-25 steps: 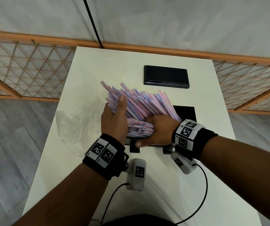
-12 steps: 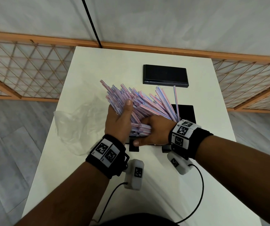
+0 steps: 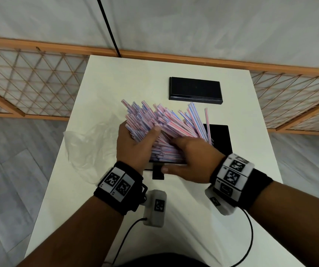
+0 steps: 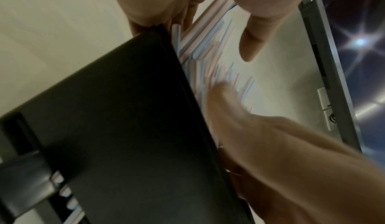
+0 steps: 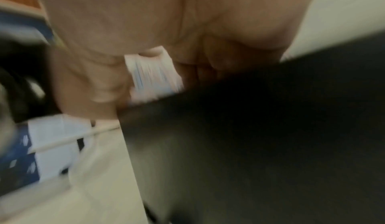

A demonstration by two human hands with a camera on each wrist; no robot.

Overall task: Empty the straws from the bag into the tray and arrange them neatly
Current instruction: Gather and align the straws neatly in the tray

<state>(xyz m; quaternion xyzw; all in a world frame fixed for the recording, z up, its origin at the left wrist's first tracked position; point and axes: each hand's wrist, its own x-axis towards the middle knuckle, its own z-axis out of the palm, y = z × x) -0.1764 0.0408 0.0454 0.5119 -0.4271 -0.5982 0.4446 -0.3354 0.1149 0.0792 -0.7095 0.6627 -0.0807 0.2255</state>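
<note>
Nearest the table's (image 3: 174, 218) front edge, two cables trail from the wrist cameras across the white top; just beyond them a small black tab (image 3: 157, 171) juts from the near side of the black tray (image 3: 220, 137), which sits at the middle of the table. The left hand (image 3: 135, 147) comes in from the tray's left side, thumb laid over the top of the straws (image 3: 164, 124) and fingers curled beneath, gripping the bundle; the right hand (image 3: 191, 160) lies over the near right part of the heap, thumb stretched along the tray's front rim, while its fingers are buried among the straws (whether they clasp any cannot be told, and the right wrist view is too blurred to settle it). The striped pink-and-blue straws fan upward and leftward out of the tray, their far ends ragged, a few leaning upright on the right. A crumpled clear bag (image 3: 91, 149) lies slack by the table's left edge, beside the left hand. Toward the far edge rests a second flat black tray (image 3: 195, 90), apart from the rest.
</note>
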